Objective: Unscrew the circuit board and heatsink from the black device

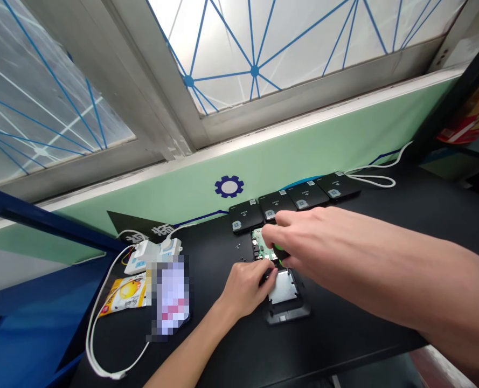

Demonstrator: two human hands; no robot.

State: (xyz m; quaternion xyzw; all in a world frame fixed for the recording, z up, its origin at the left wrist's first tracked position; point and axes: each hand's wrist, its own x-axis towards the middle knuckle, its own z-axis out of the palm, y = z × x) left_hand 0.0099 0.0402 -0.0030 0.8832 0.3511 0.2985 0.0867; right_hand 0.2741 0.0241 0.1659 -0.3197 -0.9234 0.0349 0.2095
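Note:
On the dark table lies an opened device: a green circuit board point(262, 245) at the far end and a black casing point(291, 313) with a silver metal plate point(283, 286) nearer me. My left hand point(248, 286) is closed at the device's left side, thumb and fingers pinching its dark edge between board and plate. My right hand point(293, 234) reaches across above the board, its fingers wrapped round a black-and-green screwdriver point(280, 253). Most of that tool and its tip are hidden by the hand. Several tiny screws point(238, 246) lie left of the board.
Several flat black boxes point(245, 215) stand in a row along the green wall. At the left are a white power strip point(154, 256), a yellow snack packet point(124, 293), a blurred-out phone-like object point(172, 296) and a looping white cable point(89, 339). Another white cable point(374, 178) lies at the back right.

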